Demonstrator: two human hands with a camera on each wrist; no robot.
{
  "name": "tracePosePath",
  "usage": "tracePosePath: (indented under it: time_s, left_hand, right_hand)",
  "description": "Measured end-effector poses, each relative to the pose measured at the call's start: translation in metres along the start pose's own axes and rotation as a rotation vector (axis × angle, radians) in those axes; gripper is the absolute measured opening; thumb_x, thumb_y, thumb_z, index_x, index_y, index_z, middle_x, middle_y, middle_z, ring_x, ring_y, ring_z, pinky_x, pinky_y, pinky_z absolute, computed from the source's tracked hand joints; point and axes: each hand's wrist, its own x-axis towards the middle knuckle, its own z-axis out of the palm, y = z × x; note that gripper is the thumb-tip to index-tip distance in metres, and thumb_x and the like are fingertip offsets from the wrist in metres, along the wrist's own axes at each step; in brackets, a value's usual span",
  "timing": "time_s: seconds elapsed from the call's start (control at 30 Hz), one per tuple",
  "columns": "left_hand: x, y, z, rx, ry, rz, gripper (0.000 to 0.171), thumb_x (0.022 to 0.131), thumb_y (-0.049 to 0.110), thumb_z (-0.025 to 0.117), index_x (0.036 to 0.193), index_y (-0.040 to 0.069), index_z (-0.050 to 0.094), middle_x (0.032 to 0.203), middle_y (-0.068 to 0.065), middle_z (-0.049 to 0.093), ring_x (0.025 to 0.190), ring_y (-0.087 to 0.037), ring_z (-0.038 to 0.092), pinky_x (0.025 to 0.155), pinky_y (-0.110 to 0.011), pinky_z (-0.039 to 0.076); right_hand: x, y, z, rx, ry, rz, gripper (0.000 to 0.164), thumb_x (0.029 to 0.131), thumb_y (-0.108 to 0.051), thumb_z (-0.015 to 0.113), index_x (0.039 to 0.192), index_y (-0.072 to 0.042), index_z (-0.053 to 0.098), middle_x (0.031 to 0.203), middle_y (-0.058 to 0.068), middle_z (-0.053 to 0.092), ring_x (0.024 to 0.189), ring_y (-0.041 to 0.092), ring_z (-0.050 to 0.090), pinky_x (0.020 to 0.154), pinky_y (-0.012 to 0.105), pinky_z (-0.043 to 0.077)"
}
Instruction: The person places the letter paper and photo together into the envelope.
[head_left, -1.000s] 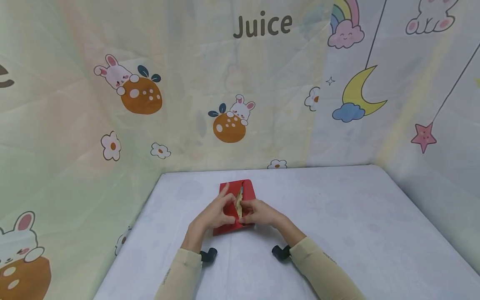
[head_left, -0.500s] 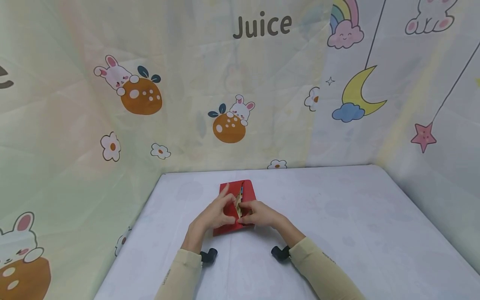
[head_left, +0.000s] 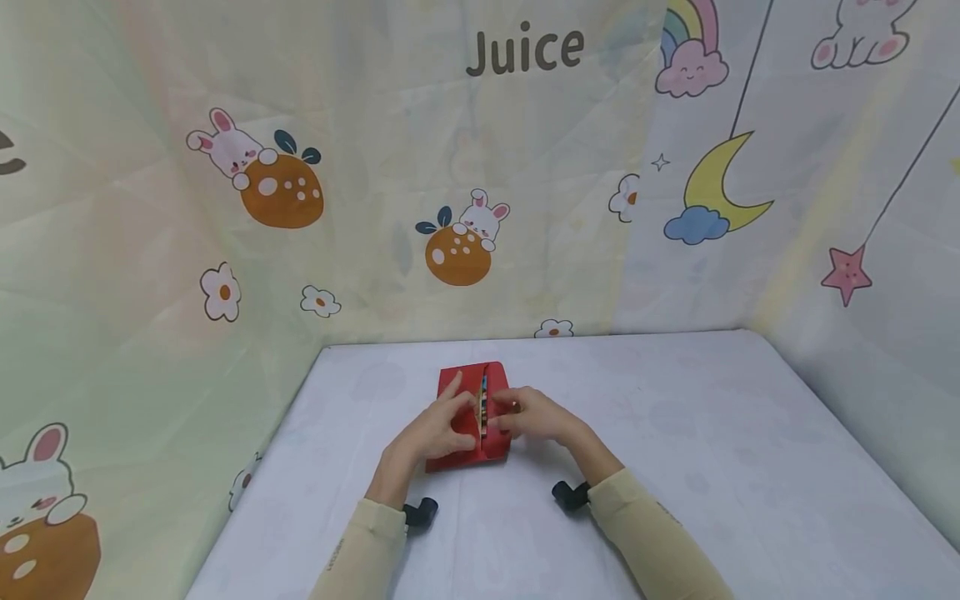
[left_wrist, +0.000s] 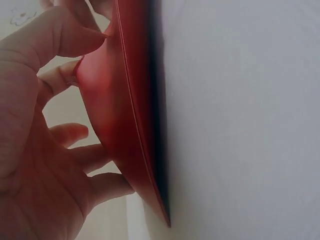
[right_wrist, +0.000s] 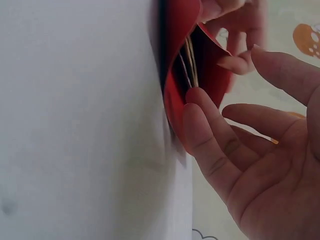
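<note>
A red envelope (head_left: 468, 377) lies on the table, its mouth gaping along the right part. Inside the slit sit thin, layered sheets (head_left: 483, 402) with colourful and gold edges; their kind cannot be made out. My left hand (head_left: 432, 431) pinches the raised lip of the mouth between thumb and finger, as the left wrist view shows on the bulging red envelope (left_wrist: 107, 95). On the other side, my right hand (head_left: 538, 417) has its fingers extended, with fingertips at the flap near the opening. In the right wrist view the edges of the sheets (right_wrist: 190, 57) show between the red walls.
The table (head_left: 637, 433) has a white cloth, with its far edge against a printed curtain (head_left: 375, 208). A black wrist camera (head_left: 422, 512) sits on the left wrist and another black camera (head_left: 570, 497) on the right.
My right hand has let go of the gold-edged sheets at the mouth and shifted right, its fingers opening out. The sheets now show less above the slit. My left hand keeps its pinch.
</note>
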Motion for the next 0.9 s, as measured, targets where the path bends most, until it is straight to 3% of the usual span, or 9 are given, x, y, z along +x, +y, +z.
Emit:
tracePosePath:
  time_s: [0.1, 0.23, 0.47, 0.6, 0.73, 0.9]
  left_hand:
    - [0.000, 0.002, 0.003, 0.031, 0.003, -0.005, 0.045, 0.080, 0.029, 0.083, 0.120, 0.032, 0.063, 0.175, -0.007, 0.016, 0.151, -0.037, 0.035, 0.095, -0.051, 0.060]
    - [-0.001, 0.005, 0.008, 0.093, 0.004, -0.012, 0.044, 0.081, 0.031, 0.082, 0.121, 0.033, 0.064, 0.173, -0.009, 0.023, 0.152, -0.039, 0.036, 0.095, -0.054, 0.059]
    - [-0.005, 0.006, 0.012, 0.172, -0.004, -0.024, 0.066, 0.089, 0.034, 0.079, 0.150, 0.028, 0.054, 0.165, -0.010, 0.041, 0.157, -0.040, 0.029, 0.105, -0.068, 0.049]
    - [-0.006, 0.006, 0.013, 0.178, 0.015, -0.035, 0.058, 0.091, 0.034, 0.079, 0.144, 0.022, 0.058, 0.160, -0.010, 0.048, 0.155, -0.038, 0.032, 0.108, -0.071, 0.044]
    - [-0.007, 0.007, 0.013, 0.185, 0.025, -0.025, 0.046, 0.092, 0.034, 0.078, 0.133, 0.021, 0.063, 0.159, -0.013, 0.049, 0.155, -0.038, 0.034, 0.108, -0.069, 0.046]
    - [-0.006, 0.007, 0.013, 0.178, 0.018, -0.014, 0.043, 0.092, 0.033, 0.078, 0.131, 0.021, 0.064, 0.156, -0.013, 0.051, 0.155, -0.038, 0.033, 0.121, -0.066, 0.032]
  right_hand:
    - [-0.002, 0.000, -0.006, 0.023, 0.025, 0.021, 0.065, 0.095, -0.031, 0.075, 0.151, -0.008, 0.053, 0.135, 0.014, 0.065, 0.098, 0.026, 0.070, 0.084, 0.043, 0.062]
    - [-0.005, 0.002, -0.014, 0.044, 0.048, 0.029, 0.067, 0.094, -0.035, 0.076, 0.152, -0.010, 0.052, 0.129, 0.013, 0.068, 0.100, 0.029, 0.072, 0.084, 0.046, 0.062]
    - [-0.006, 0.009, -0.021, 0.043, 0.059, -0.013, 0.065, 0.095, -0.034, 0.074, 0.151, -0.010, 0.053, 0.133, 0.016, 0.067, 0.101, 0.030, 0.073, 0.084, 0.048, 0.061]
    - [-0.008, 0.009, -0.019, 0.028, 0.079, -0.001, 0.065, 0.094, -0.034, 0.075, 0.151, -0.010, 0.053, 0.133, 0.014, 0.067, 0.105, 0.029, 0.071, 0.086, 0.048, 0.061]
    - [-0.009, 0.010, -0.015, -0.030, 0.122, 0.009, 0.064, 0.094, -0.035, 0.075, 0.151, -0.012, 0.054, 0.144, 0.014, 0.061, 0.120, 0.031, 0.065, 0.091, 0.051, 0.059]
    - [-0.008, 0.013, -0.012, -0.101, 0.165, 0.042, 0.068, 0.094, -0.034, 0.075, 0.153, -0.012, 0.051, 0.156, 0.013, 0.052, 0.140, 0.038, 0.052, 0.102, 0.058, 0.054]
